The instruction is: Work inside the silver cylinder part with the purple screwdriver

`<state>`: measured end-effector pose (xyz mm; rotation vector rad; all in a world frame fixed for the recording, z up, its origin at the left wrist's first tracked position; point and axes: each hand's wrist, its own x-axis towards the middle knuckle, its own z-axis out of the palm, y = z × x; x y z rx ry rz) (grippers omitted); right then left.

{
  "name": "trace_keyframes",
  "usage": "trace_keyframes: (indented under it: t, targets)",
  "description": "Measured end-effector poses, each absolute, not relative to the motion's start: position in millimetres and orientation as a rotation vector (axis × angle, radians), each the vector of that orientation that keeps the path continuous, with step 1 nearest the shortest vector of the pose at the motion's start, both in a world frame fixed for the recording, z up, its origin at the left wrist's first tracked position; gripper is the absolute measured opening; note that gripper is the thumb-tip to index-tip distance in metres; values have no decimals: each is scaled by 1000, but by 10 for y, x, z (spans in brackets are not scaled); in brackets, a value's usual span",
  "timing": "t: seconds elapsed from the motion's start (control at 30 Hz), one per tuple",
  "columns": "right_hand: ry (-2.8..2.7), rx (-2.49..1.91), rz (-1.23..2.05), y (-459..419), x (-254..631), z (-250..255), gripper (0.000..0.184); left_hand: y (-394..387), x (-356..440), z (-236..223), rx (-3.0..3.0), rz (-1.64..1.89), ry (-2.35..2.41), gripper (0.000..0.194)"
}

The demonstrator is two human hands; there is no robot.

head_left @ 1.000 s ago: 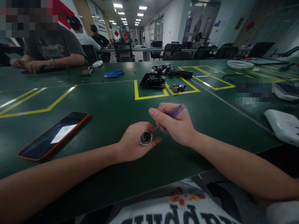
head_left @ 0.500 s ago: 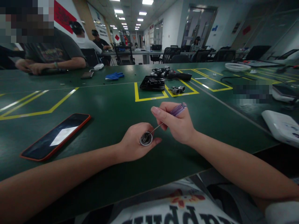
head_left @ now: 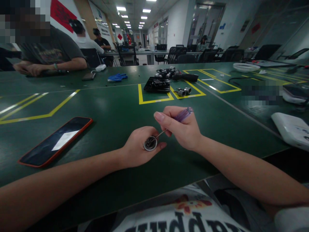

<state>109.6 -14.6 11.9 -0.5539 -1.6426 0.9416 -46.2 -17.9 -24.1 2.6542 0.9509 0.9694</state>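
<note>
My left hand (head_left: 138, 146) is wrapped round a small round metal part (head_left: 150, 143), its open end with a bright rim facing me. Dark inner pieces show inside the rim; the rest is hidden in my palm. In my right hand (head_left: 182, 127) is a screwdriver with a clear purple handle (head_left: 183, 114). Its thin shaft (head_left: 161, 133) slants down to the left, and the tip reaches into the metal part's opening. Both hands are just above the green table (head_left: 116, 180).
An orange-edged phone (head_left: 56, 141) lies to the left. Farther back are a black plastic bag (head_left: 157, 84), several metal cylinders (head_left: 182, 92), dark parts (head_left: 166, 73) and a blue glove (head_left: 117, 77). A white device (head_left: 291, 130) sits at right. Another person (head_left: 50, 51) sits across the table.
The screwdriver's tip stays in the metal part's opening. Both hands hold nearly the same pose; the view has shifted very slightly.
</note>
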Motion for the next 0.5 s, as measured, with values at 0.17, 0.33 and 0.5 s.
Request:
trace_keyframes:
  t: [0.17, 0.33, 0.5]
  targets:
    - [-1678, -581, 892, -165, 1104, 116, 37, -183, -466, -240, 2661, 959, 944, 17]
    - [-1667, -631, 945, -137, 1092, 103, 41, -185, -462, -233, 2662, 972, 952, 20]
    - [-1631, -633, 1015, -104, 1093, 88, 42, -182, -465, -220, 2652, 965, 929, 20]
